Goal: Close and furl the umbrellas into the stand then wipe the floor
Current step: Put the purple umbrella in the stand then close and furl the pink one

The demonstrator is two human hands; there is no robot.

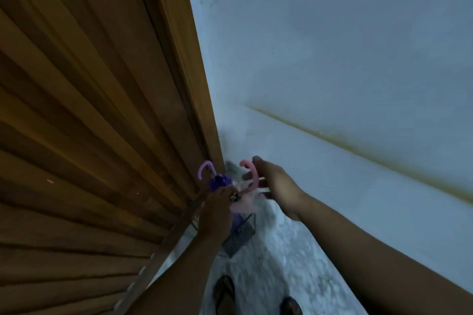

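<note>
A purple umbrella (216, 180) with a curved lilac handle stands furled in the wire stand (239, 235) in the corner by the door. Beside it a pink umbrella (249, 174) with a curved pink handle leans over the stand. My right hand (275, 184) is at the pink handle, fingers around it, blurred by motion. Lower down, my left hand (217, 206) grips the pink umbrella's gathered cloth at the stand's top. The stand's lower part shows below my left wrist.
A brown wooden slatted door (89, 123) fills the left side. A pale wall (332, 59) with a yellowish stain line runs on the right. The speckled floor (281, 263) lies between, with my two sandalled feet (225, 294) at the bottom.
</note>
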